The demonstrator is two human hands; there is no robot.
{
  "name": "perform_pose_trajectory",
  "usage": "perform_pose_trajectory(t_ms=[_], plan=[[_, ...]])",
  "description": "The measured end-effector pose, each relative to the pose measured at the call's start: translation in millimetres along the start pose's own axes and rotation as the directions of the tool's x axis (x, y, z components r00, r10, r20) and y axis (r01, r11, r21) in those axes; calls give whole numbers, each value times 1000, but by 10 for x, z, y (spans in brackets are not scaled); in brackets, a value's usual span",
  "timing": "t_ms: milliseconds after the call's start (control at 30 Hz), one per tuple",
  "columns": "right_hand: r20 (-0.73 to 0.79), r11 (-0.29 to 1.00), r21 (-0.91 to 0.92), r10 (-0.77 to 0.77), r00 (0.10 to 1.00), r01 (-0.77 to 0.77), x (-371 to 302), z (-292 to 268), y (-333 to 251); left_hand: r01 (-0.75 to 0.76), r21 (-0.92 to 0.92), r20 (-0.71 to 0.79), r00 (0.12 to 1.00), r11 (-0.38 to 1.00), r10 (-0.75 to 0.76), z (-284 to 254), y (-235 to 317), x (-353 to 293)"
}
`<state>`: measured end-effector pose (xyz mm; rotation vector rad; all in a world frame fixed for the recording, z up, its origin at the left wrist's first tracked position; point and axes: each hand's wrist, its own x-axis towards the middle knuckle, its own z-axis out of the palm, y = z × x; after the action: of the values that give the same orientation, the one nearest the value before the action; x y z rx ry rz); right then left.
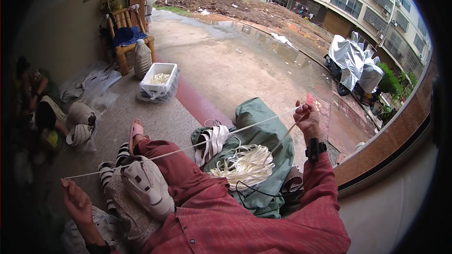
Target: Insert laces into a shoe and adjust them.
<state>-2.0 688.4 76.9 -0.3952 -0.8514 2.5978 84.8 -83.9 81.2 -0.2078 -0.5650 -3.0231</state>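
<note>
Head view: white lace (254, 124) pulled taut across the lap, on a slant, low at left, high at right. Left hand (77, 202) pinches its one end between thumb and fingers, over grey speckled floor (113, 117) near the lower left rim. Right hand (307, 118), raised, grips the lace at the other side, fingers curled in; a second strand drops from it toward the lace pile (249, 165). The pile sits loose on a green sack (256, 110), beside the right forearm; a bundle of white straps (214, 141) lies just left of it. White shoe (149, 186) on the lap, between the hands and below the lace line.

Edges: brown stone edge (381, 153) runs diagonally along the right, near the right sleeve, limiting room that side. More room ahead: floor ends at a red strip (202, 99), then broad wet paving (207, 47) to the dirt mound (214, 2). White box (160, 92) in plastic stands at the floor's edge, well apart from both hands; bamboo chair (123, 59) behind it. Another person (35, 84) at the dark left rim, details unclear
</note>
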Motion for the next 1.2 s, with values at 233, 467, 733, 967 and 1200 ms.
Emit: perform_pose_trajectory(t_ms=[233,467,733,967,1200], plan=[[2,996,90,26,1000,-26,358,-586,-414,-126,4,-83,989,992,126,-663,382,-12],[200,998,46,-41,979,32,269,-608,-838,-269,81,-562,783,960,267,-1585,811,-153],[-166,956,142,-232,958,256,256,-405,-1191,-270,123,-565,772,955,291,-2297,1266,-529],[166,869,-160,-445,880,469,607,-162,-1449,-172,425,-777,434,889,456,-1540,1181,-548],[482,735,-600,16,876,317,23,951,995,-55,412,-414,878,910,240,-1122,421,-44]])
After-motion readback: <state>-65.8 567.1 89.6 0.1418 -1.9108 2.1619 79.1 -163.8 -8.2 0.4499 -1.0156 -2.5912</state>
